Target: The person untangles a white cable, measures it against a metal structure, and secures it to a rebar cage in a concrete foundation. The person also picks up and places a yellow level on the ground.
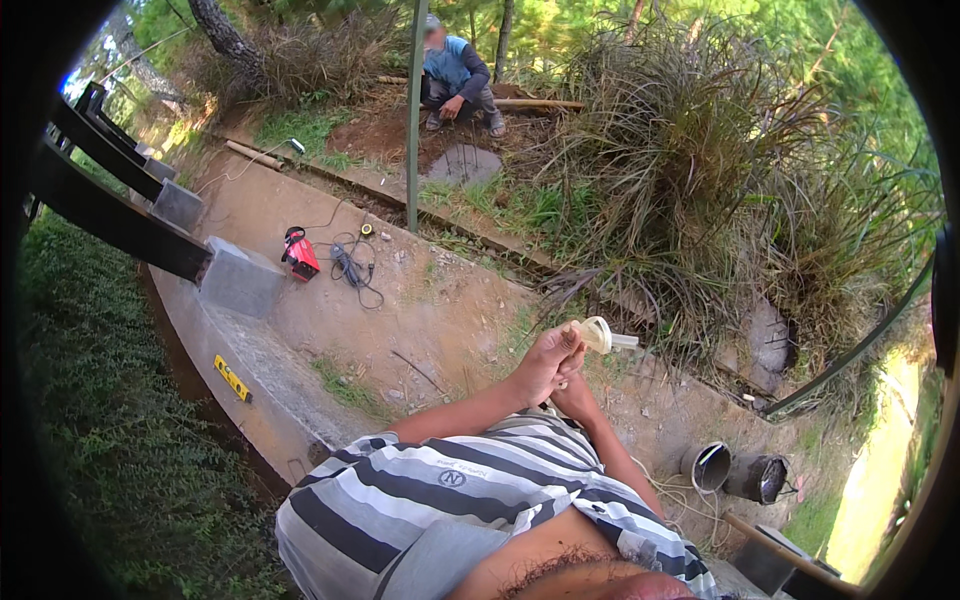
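Observation:
In front of my striped shirt, my left hand [550, 365] is closed, its thumb and fingers pinching a cream ring-shaped piece [598, 335] with a pale straight bar sticking out to the right. I cannot make out its exact kind. Just below and right of it, close against it, is my right hand [574, 397]. Its fingers look curled and are partly covered by the left hand, so what they hold is hidden. Both hands are above the bare earth path.
Two dark buckets [708, 466] lie at lower right near pale rope. A red machine [300, 254], cables [350, 265] and a tape measure [366, 230] lie left. A yellow level [231, 378] rests on the concrete edge. Beyond a green post [414, 120] crouches another person [456, 78].

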`<state>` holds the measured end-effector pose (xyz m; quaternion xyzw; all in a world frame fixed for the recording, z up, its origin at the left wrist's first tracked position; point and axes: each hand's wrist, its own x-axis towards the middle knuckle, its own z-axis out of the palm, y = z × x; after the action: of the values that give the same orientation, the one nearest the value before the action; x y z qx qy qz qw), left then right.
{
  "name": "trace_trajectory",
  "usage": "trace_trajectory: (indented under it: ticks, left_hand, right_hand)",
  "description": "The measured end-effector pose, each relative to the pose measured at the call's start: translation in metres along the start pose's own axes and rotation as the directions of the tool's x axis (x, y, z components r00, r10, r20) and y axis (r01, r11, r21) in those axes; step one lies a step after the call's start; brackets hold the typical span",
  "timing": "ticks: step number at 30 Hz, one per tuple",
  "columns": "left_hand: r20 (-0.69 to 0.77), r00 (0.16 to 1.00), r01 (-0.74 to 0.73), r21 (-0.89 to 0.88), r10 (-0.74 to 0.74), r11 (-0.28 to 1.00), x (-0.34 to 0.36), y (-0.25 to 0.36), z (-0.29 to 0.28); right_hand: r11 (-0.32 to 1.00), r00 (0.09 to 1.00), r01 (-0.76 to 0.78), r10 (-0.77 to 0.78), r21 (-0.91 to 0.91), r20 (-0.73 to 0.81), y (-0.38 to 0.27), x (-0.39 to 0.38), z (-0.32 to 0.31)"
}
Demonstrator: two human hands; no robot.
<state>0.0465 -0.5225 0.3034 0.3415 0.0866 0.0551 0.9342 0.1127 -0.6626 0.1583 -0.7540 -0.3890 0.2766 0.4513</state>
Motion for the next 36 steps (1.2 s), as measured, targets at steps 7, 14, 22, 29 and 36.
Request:
trace_trajectory:
  ticks: [7, 14, 22, 29, 36]
  left_hand:
    - [-0.041, 0.965, -0.256, 0.057, 0.258, 0.965, 0.010, 0.059, 0.034]
    - [-0.170, 0.631, -0.714, 0.256, 0.757, 0.652, -0.006, 0.190, 0.056]
    - [0.040, -0.031, -0.888, 0.458, 0.999, -0.046, -0.098, 0.300, 0.122]
    - [-0.115, 0.171, -0.797, 0.567, 0.979, 0.206, -0.058, 0.236, 0.118]
    - [-0.371, 0.424, -0.664, 0.492, 0.826, 0.562, -0.038, 0.150, 0.082]
  right_hand:
    - [0.758, 0.766, -0.642, 0.631, -0.116, -0.121, 0.137, -0.122, -0.009]
    - [0.714, 0.720, -0.683, 0.620, -0.156, -0.312, 0.216, -0.237, -0.016]
    - [0.519, 0.517, -0.841, 0.685, -0.154, -0.513, 0.180, -0.263, -0.032]
    - [0.264, 0.253, -0.963, 0.820, -0.053, -0.514, 0.222, -0.320, -0.029]
    - [0.203, 0.153, -0.978, 0.872, 0.057, -0.465, 0.263, -0.371, -0.002]
